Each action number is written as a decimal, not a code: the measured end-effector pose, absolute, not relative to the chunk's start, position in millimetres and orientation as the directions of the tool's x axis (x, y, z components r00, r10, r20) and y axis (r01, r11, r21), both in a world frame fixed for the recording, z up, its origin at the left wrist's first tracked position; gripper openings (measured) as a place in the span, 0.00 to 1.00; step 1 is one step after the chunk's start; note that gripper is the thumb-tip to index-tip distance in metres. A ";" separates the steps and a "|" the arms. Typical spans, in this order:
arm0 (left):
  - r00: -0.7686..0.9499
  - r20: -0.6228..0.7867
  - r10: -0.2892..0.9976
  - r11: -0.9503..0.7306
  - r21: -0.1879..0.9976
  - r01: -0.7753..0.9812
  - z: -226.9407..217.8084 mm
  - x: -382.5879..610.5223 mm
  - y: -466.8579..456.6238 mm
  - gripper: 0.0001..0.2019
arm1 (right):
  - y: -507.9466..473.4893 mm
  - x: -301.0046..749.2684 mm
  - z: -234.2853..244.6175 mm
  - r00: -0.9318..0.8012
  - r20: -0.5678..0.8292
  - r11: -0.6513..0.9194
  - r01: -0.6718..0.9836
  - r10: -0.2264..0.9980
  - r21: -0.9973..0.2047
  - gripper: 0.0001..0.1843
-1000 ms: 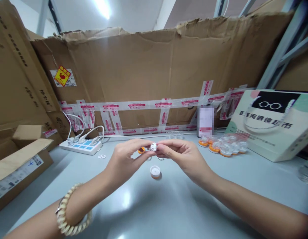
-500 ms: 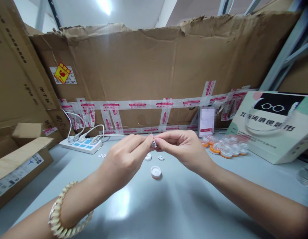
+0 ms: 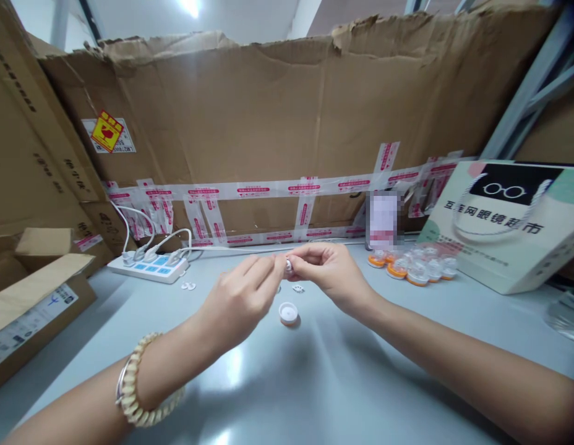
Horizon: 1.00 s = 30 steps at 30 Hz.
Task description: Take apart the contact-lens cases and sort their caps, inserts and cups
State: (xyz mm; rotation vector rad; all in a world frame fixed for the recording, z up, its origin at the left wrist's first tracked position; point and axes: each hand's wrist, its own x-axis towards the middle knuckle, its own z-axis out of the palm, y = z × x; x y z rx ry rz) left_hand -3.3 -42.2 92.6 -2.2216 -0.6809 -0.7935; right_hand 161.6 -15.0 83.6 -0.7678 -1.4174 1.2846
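Note:
Between the fingertips of my left hand (image 3: 247, 293) and my right hand (image 3: 331, 275) is a small white part (image 3: 288, 267), pinched from both sides above the table. Its exact kind is too small to tell, and the fingers cover much of it. Below the hands, a round white cup with an orange base (image 3: 288, 314) rests on the table. A tiny white toothed piece (image 3: 298, 288) lies just behind that cup. Off to the left are small white round pieces (image 3: 188, 286). Another white round piece is almost wholly hidden behind my left fingers.
A white power strip (image 3: 150, 267) with plugged-in cables lies at the back left, near an open cardboard box (image 3: 36, 309). Several clear-topped orange containers (image 3: 419, 267) stand at the right, beside a paper bag (image 3: 495, 228) and a phone-like object (image 3: 383, 219). A large carton (image 3: 250, 123) walls off the back.
Both hands stay together at the small white part, which looks turned a little. My left hand now covers most of the round piece behind it. The whole view has shifted slightly.

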 end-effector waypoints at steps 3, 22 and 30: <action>0.619 0.740 0.264 -0.699 -0.295 0.651 92.5 -5.0 -34.5 0.09 | -11.7 162.6 85.8 -0.303 0.203 0.140 -0.215 0.931 -0.967 0.12; 0.624 0.771 0.125 -0.786 -0.307 0.537 79.3 -4.8 -13.8 0.11 | 2.5 169.5 83.9 -0.283 0.298 0.327 0.057 0.911 -0.943 0.07; 0.635 0.753 0.170 -0.752 -0.317 0.578 73.6 -8.7 -5.5 0.07 | 17.4 174.8 69.6 -0.168 0.521 0.547 0.293 0.837 -0.784 0.04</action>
